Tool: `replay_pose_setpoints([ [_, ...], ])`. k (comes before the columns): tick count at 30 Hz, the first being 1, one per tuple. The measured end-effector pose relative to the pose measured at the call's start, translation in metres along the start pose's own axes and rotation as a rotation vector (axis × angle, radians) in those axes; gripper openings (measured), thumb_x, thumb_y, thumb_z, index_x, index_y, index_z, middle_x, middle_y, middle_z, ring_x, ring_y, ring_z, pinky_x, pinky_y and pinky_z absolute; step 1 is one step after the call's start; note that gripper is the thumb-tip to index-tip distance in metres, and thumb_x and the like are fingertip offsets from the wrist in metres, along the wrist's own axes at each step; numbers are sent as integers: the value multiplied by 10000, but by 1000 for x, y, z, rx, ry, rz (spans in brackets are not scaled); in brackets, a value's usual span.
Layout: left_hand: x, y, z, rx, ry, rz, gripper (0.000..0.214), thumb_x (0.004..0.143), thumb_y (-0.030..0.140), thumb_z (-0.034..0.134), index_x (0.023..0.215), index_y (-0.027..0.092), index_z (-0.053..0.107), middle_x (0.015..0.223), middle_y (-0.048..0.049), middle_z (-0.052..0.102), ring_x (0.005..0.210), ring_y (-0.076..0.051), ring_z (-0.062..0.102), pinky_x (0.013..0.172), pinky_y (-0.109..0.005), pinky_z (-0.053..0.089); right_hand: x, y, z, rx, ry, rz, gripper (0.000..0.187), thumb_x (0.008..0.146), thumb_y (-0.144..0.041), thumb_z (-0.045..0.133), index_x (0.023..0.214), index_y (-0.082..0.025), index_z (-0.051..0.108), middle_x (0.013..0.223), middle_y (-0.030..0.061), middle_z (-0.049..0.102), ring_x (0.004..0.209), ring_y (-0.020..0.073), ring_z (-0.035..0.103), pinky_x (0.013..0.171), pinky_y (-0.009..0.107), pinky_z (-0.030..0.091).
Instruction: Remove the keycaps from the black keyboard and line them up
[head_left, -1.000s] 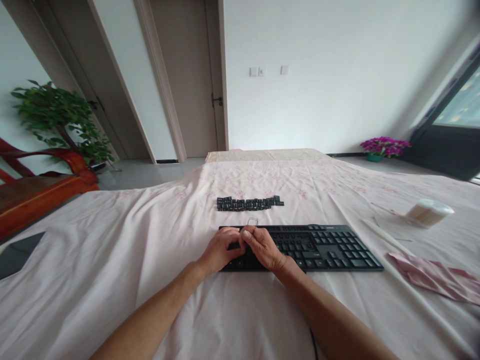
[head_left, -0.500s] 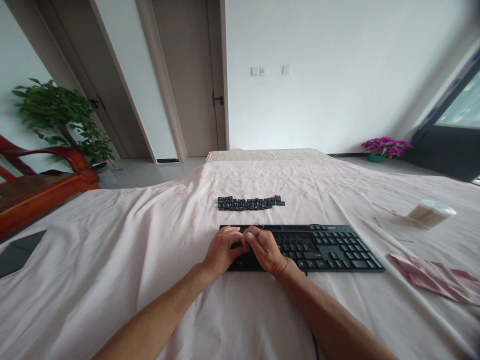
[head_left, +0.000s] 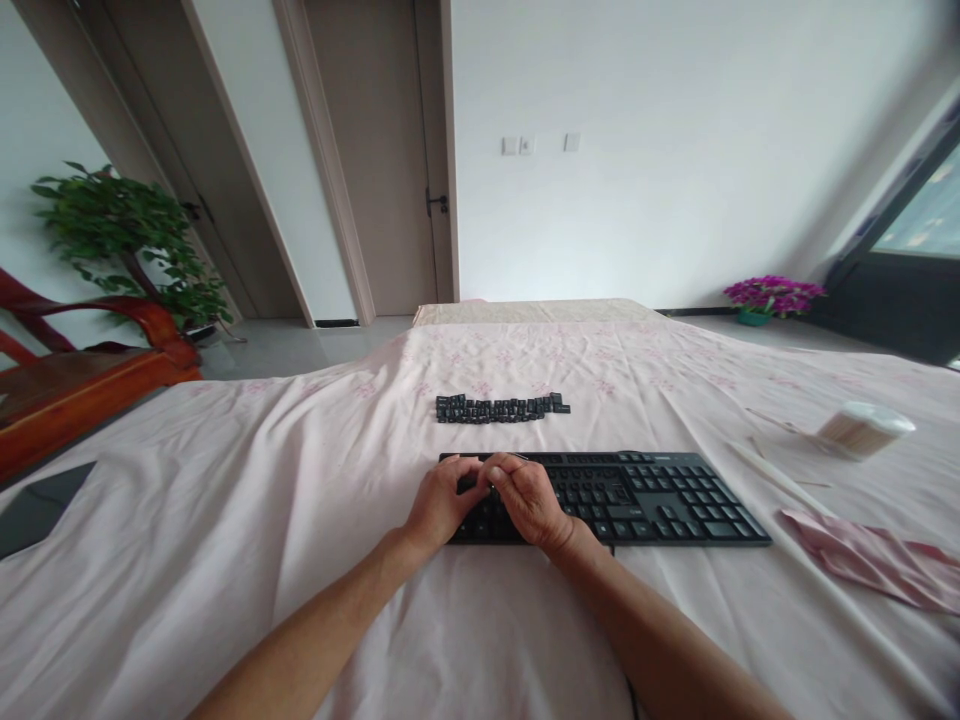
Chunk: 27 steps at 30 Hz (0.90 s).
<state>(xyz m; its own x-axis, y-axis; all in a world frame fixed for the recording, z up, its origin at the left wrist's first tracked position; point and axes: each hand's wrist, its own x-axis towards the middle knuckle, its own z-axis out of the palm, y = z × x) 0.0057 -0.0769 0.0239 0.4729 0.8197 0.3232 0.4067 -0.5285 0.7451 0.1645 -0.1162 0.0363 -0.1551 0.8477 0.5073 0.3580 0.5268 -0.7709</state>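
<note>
A black keyboard [head_left: 660, 497] lies on the pink sheet in front of me. Both hands rest on its left end, touching each other. My left hand [head_left: 442, 505] is curled with its fingertips down on the keys; what they pinch is hidden. My right hand [head_left: 529, 500] is closed in a pinch on a thin wire key puller [head_left: 517, 457], of which only a sliver shows above the fingers. Beyond the keyboard, a row of loose black keycaps [head_left: 501, 408] lies on the sheet.
A white tub of cotton swabs [head_left: 862, 428], thin sticks [head_left: 772, 475] and a folded pink cloth [head_left: 870, 555] lie to the right. A dark flat object [head_left: 41, 505] is at the left edge. A red wooden chair [head_left: 82, 375] and a plant [head_left: 127, 235] stand left.
The wire loop that stood up above my right fingers has dropped down toward the keys. Both hands stayed on the keyboard's left end.
</note>
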Motion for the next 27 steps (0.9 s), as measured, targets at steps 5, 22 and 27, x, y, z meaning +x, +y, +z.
replay_pose_setpoints([
  [5, 1, -3, 0, -56, 21, -62, 291, 705, 142, 645, 982, 228, 633, 934, 4, 698, 879, -180, 635, 817, -285, 478, 0, -1, 1, 20, 24, -8, 354, 960, -373, 375, 783, -191, 622, 832, 56, 650, 744, 161, 596, 728, 283, 471],
  [22, 27, -17, -25, -190, 202, -100, 206, 785, 256, 588, 962, 183, 665, 943, -40, 707, 863, -175, 657, 829, -299, 511, 3, 1, -1, 13, 223, 143, 359, 959, -399, 367, 803, -182, 606, 723, 22, 609, 529, 117, 475, 556, 242, 406],
  [27, 73, -34, -30, -256, 210, -121, 226, 752, 234, 616, 960, 157, 659, 912, -54, 716, 833, -170, 678, 796, -287, 525, 3, 4, -1, 39, 213, 146, 356, 957, -409, 373, 804, -185, 603, 730, 23, 615, 573, 127, 518, 551, 234, 410],
])
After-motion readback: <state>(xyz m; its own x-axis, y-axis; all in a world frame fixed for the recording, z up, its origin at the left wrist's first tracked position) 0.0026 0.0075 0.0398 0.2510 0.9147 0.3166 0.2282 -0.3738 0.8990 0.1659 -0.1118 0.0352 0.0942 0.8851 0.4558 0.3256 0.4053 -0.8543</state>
